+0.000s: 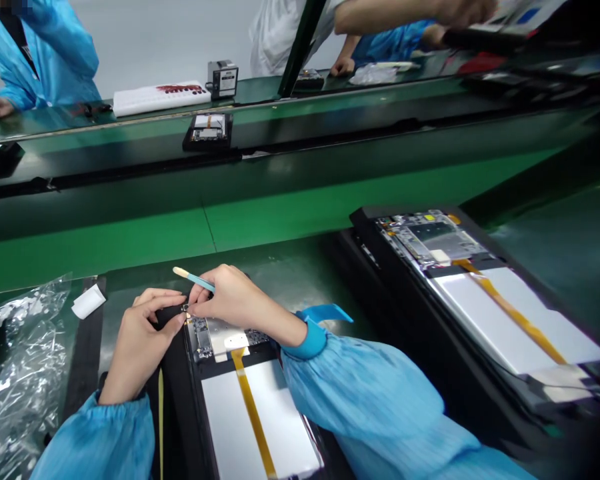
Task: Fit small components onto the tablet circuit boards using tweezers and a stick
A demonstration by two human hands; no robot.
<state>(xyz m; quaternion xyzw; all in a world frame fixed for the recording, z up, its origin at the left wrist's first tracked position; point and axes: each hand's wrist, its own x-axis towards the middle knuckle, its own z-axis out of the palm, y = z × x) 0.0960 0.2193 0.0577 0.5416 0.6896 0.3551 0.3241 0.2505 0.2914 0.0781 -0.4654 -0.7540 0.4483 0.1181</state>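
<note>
An opened tablet (257, 417) lies in a black holder before me, its circuit board at the far end and a white battery crossed by amber tape below. At the board's far left corner, my left hand (143, 340) has thumb and fingers drawn together; what they pinch is too small to make out. My right hand (235, 300) is closed around a slim light-blue stick with a cream end (194, 279), which points up and left. Its fingertips meet the same corner, close to the left thumb. The right wrist hides part of the board.
Another opened tablet (510, 313) rests on stacked black holders at right. Crumpled clear plastic (25, 373) and a white paper piece (89, 302) lie left. Across the green gap, a line carries one more device (209, 130); co-workers in blue and white sleeves are beyond.
</note>
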